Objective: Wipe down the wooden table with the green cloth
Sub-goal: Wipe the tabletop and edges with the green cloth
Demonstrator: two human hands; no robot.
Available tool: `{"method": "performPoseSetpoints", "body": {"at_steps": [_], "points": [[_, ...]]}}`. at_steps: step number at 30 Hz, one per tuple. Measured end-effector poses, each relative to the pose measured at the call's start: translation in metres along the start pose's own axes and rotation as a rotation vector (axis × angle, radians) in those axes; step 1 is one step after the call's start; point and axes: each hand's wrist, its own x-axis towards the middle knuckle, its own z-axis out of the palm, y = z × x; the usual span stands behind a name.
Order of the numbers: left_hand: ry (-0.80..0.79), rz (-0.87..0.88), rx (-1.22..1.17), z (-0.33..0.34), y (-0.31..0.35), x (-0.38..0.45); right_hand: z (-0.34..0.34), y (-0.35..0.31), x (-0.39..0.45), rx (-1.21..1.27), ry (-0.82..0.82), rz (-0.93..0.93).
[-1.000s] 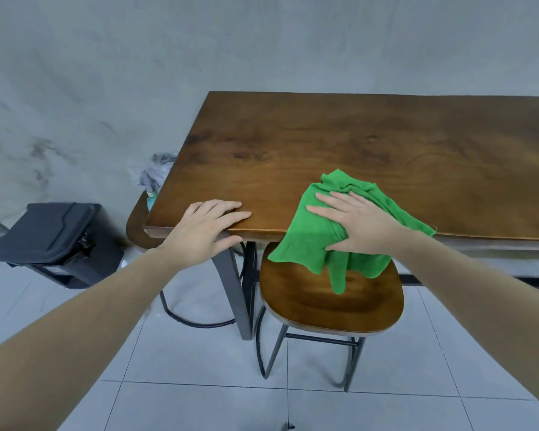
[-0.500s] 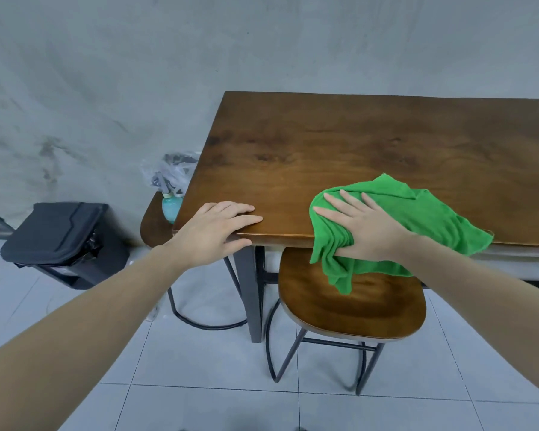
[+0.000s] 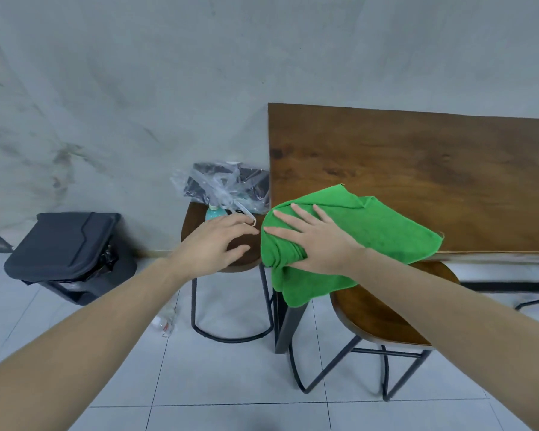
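Hands, 2. Right hand (image 3: pixel 318 244): fingers straight and spread, palm flat on green cloth (image 3: pixel 355 225), pressing it at the near-left corner of the wooden table (image 3: pixel 417 169). Left hand (image 3: pixel 212 247): fingers loose, spread wide, holds nothing, in the air over the stool left of the table, just beside the cloth edge.
Green cloth, 1: half on the tabletop, rest draped over the corner, hanging past the table leg.
Stools, 2, wood seat w/ black metal legs. Near stool (image 3: pixel 383 318) tucked under the table front edge. Left stool (image 3: pixel 218 269) carries a clear plastic bag (image 3: pixel 221 188) and a teal-capped bottle (image 3: pixel 213 213).
Bin (image 3: pixel 66 253), 1, dark, lid shut, far left on the tile floor.
Wooden table, 1: back edge against the grey wall; top bare right of cloth and behind it.
Floor: open tile between bin and stools.
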Motion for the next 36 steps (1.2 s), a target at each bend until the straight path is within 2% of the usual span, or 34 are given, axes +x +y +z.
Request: {"method": "performPoseSetpoints", "body": {"at_steps": [5,12,17,20,22,24,28,36], "points": [[-0.023,-0.084,-0.131,-0.012,-0.032,-0.016,-0.009,-0.018,0.033,0.110,0.001,-0.116],[-0.040,-0.169,-0.199,-0.014,-0.064,0.003,-0.018,0.014,0.068,0.216,0.049,-0.187],[-0.011,-0.316,-0.215,-0.006,-0.075,0.035,-0.018,0.068,0.121,0.166,0.001,-0.184],[0.011,-0.415,-0.324,-0.002,-0.065,0.047,-0.014,0.085,0.142,0.132,-0.019,-0.176],[0.011,-0.511,-0.341,0.011,-0.091,0.137,-0.008,0.171,0.207,0.154,-0.001,-0.159],[0.020,-0.541,-0.398,0.006,-0.079,0.145,-0.009,0.176,0.225,0.124,-0.045,-0.155],[-0.002,-0.600,-0.517,0.016,-0.074,0.188,-0.007,0.222,0.276,0.119,0.033,-0.156],[0.004,-0.764,-0.621,0.031,-0.088,0.264,0.004,0.317,0.370,0.114,0.046,-0.103]]}}
